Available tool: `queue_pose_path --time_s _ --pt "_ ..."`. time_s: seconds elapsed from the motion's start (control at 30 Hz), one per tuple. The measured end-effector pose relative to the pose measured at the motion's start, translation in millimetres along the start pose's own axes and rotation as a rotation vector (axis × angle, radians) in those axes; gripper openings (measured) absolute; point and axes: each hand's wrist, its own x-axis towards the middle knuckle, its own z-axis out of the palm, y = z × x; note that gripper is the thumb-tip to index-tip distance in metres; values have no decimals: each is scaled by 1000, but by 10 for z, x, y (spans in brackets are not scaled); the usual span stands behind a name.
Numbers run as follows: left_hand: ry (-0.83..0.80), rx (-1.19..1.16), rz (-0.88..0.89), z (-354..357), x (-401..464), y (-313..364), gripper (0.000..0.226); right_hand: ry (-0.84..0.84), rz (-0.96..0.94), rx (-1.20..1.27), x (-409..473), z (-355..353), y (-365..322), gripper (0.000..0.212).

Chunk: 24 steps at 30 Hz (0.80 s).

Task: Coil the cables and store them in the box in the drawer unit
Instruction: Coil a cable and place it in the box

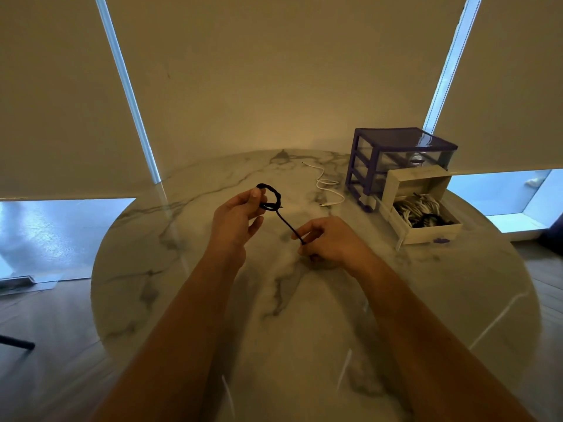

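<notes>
Two bare forearms enter from the bottom edge of the view and narrow toward the wrists — no sleeve, cuff or glove shows anywhere along them. The left hand (236,219) is bare as well, with no ring, watch or band visible at the wrist or on the fingers; the thumbnail is short and plain. The right hand (327,239) is likewise uncovered, its wrist free of any strap or bracelet. The dim, warm light leaves both arms in soft shadow — finer details such as marks or hair on them cannot be made out.
</notes>
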Motion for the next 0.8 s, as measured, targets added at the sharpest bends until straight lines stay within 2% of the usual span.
queue_pose_path --time_s 0.1,0.27,0.43,0.6,0.8 --pt "5 0 23 -2 5 -1 19 17 -1 -28 16 -17 18 27" --pt "-161 3 -11 -9 8 2 16 -172 18 110 -60 -26 -23 23" --pt "-238 -2 -18 -11 6 -2 19 -254 -3 246 -83 -24 -49 28" --pt "-253 85 50 54 -32 -60 18 -162 -14 273 -85 50 -68 24" --pt "-248 115 90 74 -34 -110 26 33 -55 263 -87 137 -103 27"
